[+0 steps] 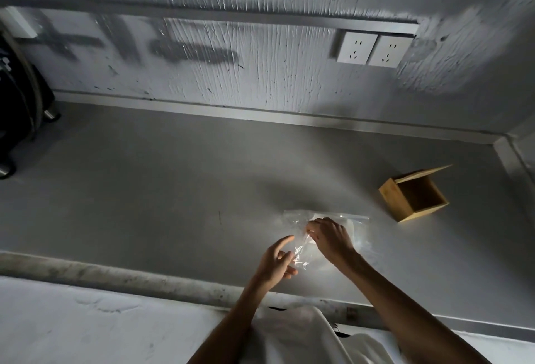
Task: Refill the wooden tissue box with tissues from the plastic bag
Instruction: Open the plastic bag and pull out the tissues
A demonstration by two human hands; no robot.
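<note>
- On the grey counter (144,178), near its front edge, lies the clear plastic bag (356,236), flat, with pale tissues (321,216) dimly showing through it.
- Right hand (330,240) rests on top of the bag, its grip closed, thumb and fingertips pinching the plastic at the bag's left side.
- Left hand (276,262) sits just beside it at the crinkled near-left corner of the bag; its forefinger points outward and the other fingers are loosely curled, the grip open, touching the plastic at most lightly.
- Wooden tissue box (405,198) stands apart to the right and further back, tipped on its side, its dark empty inside facing the viewer, its lid (422,174) propped open.
- Two white wall sockets (373,49) sit on the textured wall behind.
</note>
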